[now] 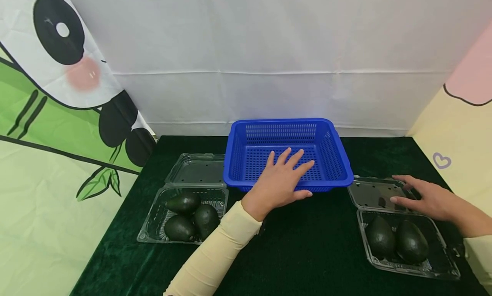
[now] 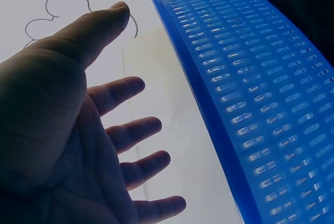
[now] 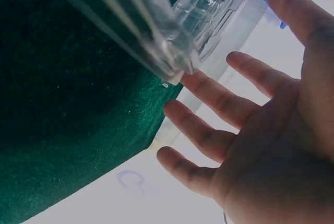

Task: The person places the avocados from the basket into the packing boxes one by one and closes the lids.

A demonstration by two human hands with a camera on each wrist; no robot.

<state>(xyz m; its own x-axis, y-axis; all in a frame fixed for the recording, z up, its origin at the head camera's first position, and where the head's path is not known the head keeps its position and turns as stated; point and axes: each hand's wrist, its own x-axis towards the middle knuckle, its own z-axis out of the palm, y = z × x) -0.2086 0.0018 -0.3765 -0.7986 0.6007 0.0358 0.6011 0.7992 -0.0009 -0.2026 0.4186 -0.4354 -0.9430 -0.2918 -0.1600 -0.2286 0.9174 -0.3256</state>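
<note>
My left hand [image 1: 278, 183] is spread over the front rim of a blue plastic basket [image 1: 342, 176], fingers straight and holding nothing. In the left wrist view its palm [image 2: 94, 166] faces the basket's slotted wall [image 2: 250, 88]. My right hand [image 1: 430, 197] hovers by the raised lid [image 1: 370, 193] of the right clear plastic clamshell box [image 1: 442, 262]. Its fingers [image 3: 201, 132] are extended, with one fingertip right at the box's corner in the right wrist view. Two dark avocados [image 1: 379, 237] lie in that box. No avocado shows in the visible part of the basket.
Left of the basket, another clamshell box [image 1: 151, 232] with its lid [image 1: 196, 170] folded back holds three avocados [image 1: 184, 203]. Dark green cloth [image 1: 307, 253] covers the table. A white sheet [image 1: 269, 39] hangs behind, and printed cloth [image 1: 34, 202] stands along the left.
</note>
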